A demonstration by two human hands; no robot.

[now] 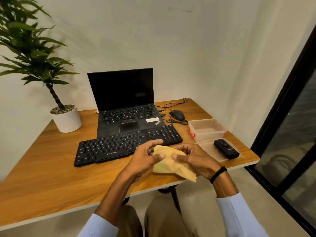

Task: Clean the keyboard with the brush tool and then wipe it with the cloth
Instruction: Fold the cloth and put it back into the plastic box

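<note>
Thumbs and curled fingers of the left hand (pixel 145 159) and right hand (pixel 194 159) pinch the yellow cloth (pixel 171 166), bunched over the table (pixel 68 168) edge just in front of the keyboard (pixel 119 147), likely gathered into a pad for wiping the keys.

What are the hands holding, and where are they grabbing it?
Both hold the yellow cloth: the left hand pinches its left side, the right hand its right side.

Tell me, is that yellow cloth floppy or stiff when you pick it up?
Probably floppy: the yellow cloth bunches between the left hand and right hand, and one corner hangs loose near the table edge. It is likely light, since a pinch seems to hold it.
</note>
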